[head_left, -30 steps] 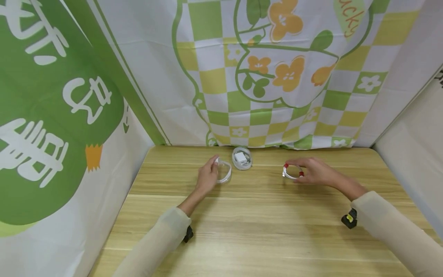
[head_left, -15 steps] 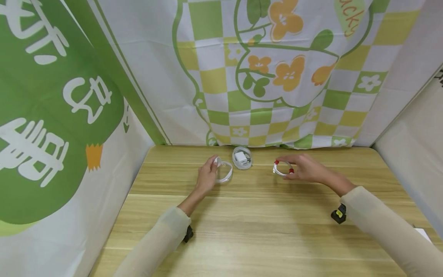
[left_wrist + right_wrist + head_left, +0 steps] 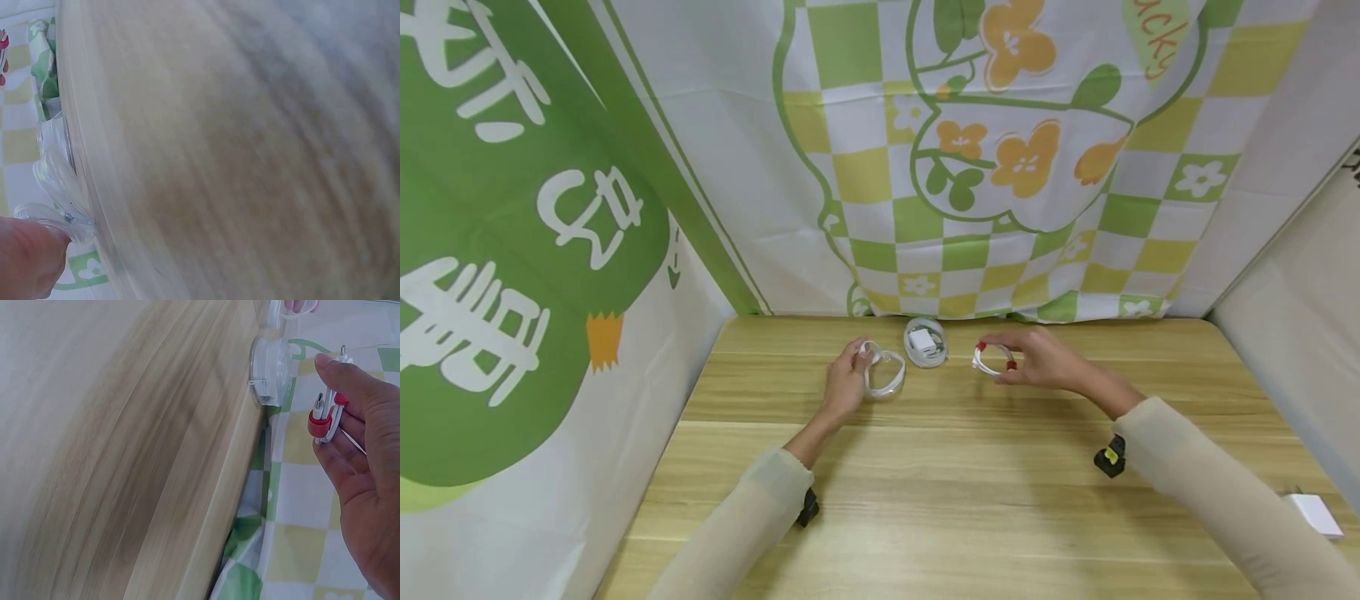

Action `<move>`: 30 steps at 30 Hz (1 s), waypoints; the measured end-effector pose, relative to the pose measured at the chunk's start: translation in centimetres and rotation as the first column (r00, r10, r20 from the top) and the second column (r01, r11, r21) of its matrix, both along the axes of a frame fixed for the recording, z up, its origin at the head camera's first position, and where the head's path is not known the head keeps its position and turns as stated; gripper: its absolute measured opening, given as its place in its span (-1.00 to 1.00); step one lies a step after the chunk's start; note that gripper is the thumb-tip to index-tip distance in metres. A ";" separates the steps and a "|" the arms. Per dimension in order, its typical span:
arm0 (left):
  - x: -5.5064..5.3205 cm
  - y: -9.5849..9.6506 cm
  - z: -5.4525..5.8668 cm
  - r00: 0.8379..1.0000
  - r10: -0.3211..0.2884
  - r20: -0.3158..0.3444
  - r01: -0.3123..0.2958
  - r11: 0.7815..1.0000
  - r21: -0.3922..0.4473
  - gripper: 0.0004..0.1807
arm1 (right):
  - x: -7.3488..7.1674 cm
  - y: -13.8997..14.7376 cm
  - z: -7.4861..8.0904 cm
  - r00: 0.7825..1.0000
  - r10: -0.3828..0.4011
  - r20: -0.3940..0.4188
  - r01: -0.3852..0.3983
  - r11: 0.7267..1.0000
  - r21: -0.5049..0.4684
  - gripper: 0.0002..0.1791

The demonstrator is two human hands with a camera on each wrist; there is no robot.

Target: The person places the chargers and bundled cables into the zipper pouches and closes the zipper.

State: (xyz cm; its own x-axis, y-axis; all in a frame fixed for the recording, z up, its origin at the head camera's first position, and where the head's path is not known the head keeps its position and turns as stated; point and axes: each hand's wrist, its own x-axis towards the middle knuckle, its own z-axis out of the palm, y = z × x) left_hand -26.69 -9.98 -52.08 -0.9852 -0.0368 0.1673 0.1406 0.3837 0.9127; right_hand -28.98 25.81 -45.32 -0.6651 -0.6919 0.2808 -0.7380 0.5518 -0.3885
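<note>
To your left, a green cloth panel [image 3: 482, 217] with white characters runs out of view. Your left hand [image 3: 844, 382] pinches the left rim of a clear, white-edged ring [image 3: 891, 388], its fingers hiding that part; you can't tell whether the far rim touches the table. The left wrist view shows only some of this hand, over blurred wood. Just right of the ring, a coil with a white charger [image 3: 922, 341] sits near the back edge of the wood-grain table [image 3: 955, 492], before checkered cloth [image 3: 970, 250]. Farther right, your right hand [image 3: 1048, 361], thumb and fingers curved apart, grips a white cable coil [image 3: 335, 419] above the table, covering its right side. The coil's plugs point left; its long axis seems to slant from back left to front right. By your right sleeve [image 3: 1225, 492], a white block [image 3: 1315, 515] is partly hidden.
</note>
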 end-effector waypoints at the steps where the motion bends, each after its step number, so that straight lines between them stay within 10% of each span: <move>1: -0.1 0.0 -0.1 1.000 0.002 -0.001 -0.002 1.000 0.002 -0.54 | 0.0 -0.2 0.0 1.000 0.000 -0.001 0.000 1.000 -0.006 -0.31; 30: -0.3 -0.4 0.0 0.988 0.005 0.154 -0.045 0.967 0.252 -0.56 | -1.7 -7.2 0.1 0.988 -0.024 0.151 0.045 0.990 -0.136 -0.28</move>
